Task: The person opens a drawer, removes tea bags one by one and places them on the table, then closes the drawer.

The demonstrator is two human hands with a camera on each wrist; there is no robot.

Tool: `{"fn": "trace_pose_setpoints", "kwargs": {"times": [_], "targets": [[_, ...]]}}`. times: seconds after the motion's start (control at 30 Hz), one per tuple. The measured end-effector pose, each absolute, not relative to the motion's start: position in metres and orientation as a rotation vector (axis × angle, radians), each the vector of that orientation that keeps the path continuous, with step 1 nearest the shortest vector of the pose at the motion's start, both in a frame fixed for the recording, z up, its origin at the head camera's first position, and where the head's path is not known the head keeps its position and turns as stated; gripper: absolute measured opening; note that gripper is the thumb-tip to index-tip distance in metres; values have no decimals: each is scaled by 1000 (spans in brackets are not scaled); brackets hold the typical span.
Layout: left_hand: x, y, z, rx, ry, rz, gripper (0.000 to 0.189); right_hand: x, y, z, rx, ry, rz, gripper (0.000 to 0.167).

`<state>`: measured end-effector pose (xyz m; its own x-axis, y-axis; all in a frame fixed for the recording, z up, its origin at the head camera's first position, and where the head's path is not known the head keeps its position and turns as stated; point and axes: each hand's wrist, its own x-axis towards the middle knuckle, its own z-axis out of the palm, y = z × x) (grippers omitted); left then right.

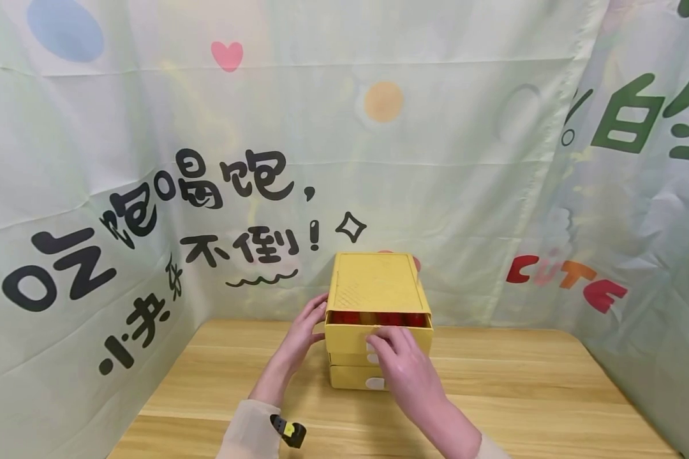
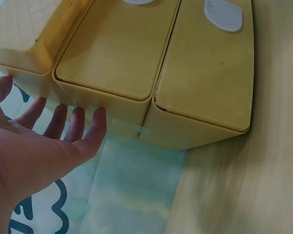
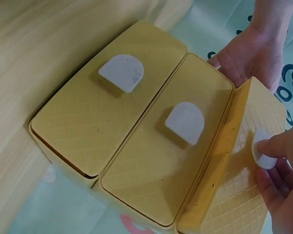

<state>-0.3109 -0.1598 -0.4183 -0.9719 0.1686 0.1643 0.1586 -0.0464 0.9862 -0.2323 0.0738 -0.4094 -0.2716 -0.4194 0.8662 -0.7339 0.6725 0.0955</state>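
A small yellow chest of drawers (image 1: 379,280) stands on the table. Its top drawer (image 1: 344,339) is pulled partway out, and red things (image 1: 389,318) show in the gap; their kind cannot be told. In the right wrist view, my right hand (image 1: 404,366) pinches the white knob (image 3: 265,150) of that drawer between thumb and fingers. My left hand (image 1: 300,335) is at the chest's left side, its spread fingertips (image 2: 98,119) touching the side wall. Below, the middle drawer (image 3: 161,161) and bottom drawer (image 3: 83,126) are closed, each with a white knob.
The wooden table (image 1: 511,389) extends to both sides of the chest and in front of it. A printed cloth (image 1: 436,191) hangs close behind the chest and along both sides. A black and yellow band piece (image 1: 289,429) is on my left sleeve.
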Motion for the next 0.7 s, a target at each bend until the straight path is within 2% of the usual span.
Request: {"fn": "trace_pose_setpoints", "kwargs": {"times": [0.13,0.37,0.7], "targets": [[-311,-160,-418,366,2175,2233,57,-226,76,-409,918,-1926,390,49],[-310,-160,-419,362,2167,2243,54,-217,76,-407,945,-1891,364,34],[-311,-160,-419,376,2152,2241,56,-204,77,-407,964,-1883,344,34]]}}
